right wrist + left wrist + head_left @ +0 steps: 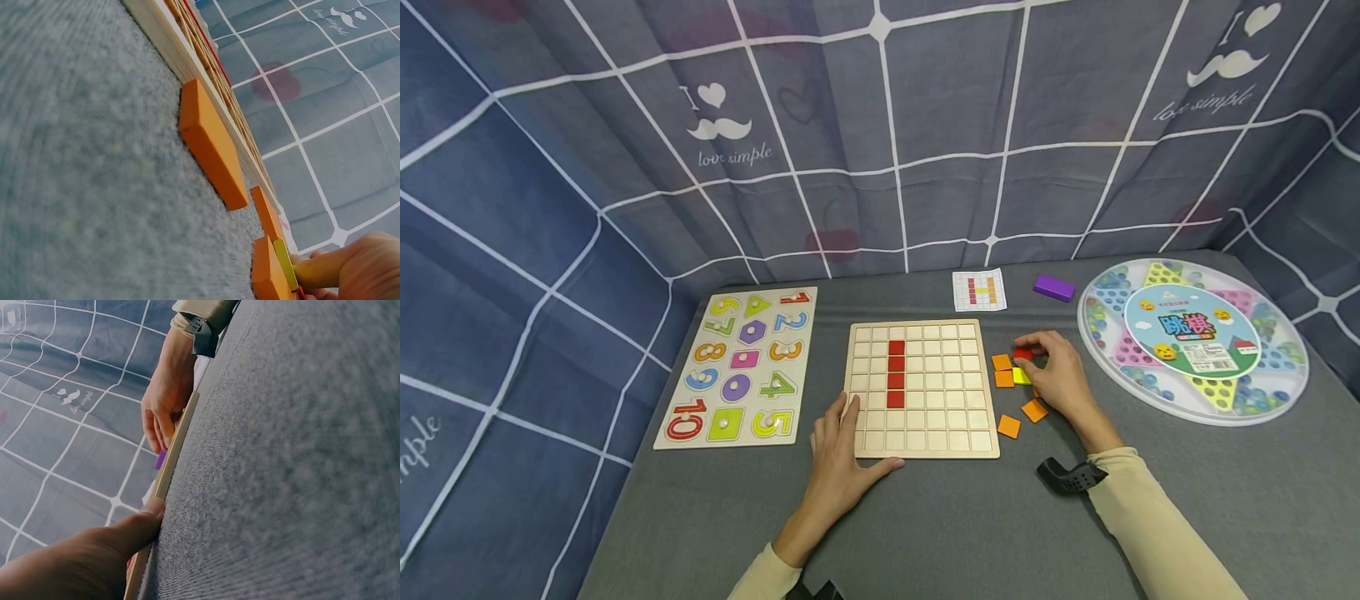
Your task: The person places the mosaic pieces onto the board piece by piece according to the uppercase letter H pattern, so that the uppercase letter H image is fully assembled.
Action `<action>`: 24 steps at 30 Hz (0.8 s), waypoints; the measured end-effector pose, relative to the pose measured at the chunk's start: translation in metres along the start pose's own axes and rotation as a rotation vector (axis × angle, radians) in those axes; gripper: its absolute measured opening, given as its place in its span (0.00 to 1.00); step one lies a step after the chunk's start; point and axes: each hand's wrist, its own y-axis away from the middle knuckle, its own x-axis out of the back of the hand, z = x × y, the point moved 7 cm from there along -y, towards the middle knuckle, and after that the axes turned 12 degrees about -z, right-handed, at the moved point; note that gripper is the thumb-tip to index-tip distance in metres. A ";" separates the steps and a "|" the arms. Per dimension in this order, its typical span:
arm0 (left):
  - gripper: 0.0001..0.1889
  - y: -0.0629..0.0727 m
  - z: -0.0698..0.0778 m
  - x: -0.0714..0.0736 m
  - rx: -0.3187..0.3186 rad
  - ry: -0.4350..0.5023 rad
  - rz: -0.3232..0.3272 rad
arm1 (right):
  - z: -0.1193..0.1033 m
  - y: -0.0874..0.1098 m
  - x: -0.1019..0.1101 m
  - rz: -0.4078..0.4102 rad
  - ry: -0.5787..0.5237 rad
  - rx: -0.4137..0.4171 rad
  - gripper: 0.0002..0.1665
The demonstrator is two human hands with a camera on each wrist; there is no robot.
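A wooden grid board [947, 417] lies on the table, with a column of red square tiles [896, 379] in its cells. At its lower left corner rests my left hand [838, 462], fingers along the left side and thumb [147, 522] against the near edge. To the right of the board, my right hand [1060, 375] pinches a red tile [1022, 354] between thumb and index finger. Right below that lies a yellow tile [1019, 376]. Loose orange tiles [1009, 427] lie around it, one partly hidden under the hand.
A number puzzle board [737, 367] lies at left. Behind the grid is a small pattern card [979, 290], with a purple block [1054, 288] to its right. A round board game package [1195, 342] takes up the right side. Grey cloth curtain [820, 150] hangs behind.
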 end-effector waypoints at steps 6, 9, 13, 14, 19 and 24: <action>0.59 0.001 0.001 0.000 -0.004 0.000 0.004 | -0.001 0.000 0.000 0.007 -0.017 0.012 0.14; 0.59 0.001 0.001 0.000 -0.006 -0.004 0.006 | 0.000 0.000 0.001 0.008 -0.025 0.010 0.14; 0.59 0.001 0.001 0.001 -0.007 -0.012 0.006 | 0.001 0.000 0.000 -0.002 -0.033 0.003 0.13; 0.59 0.001 0.002 0.001 -0.007 -0.011 0.007 | 0.001 0.001 0.001 -0.003 -0.034 0.008 0.14; 0.59 0.001 0.002 0.002 -0.013 -0.011 0.018 | 0.002 0.001 0.000 -0.027 -0.033 0.018 0.13; 0.59 0.002 0.003 0.003 -0.034 -0.032 0.041 | 0.002 -0.001 -0.001 -0.047 -0.037 0.018 0.13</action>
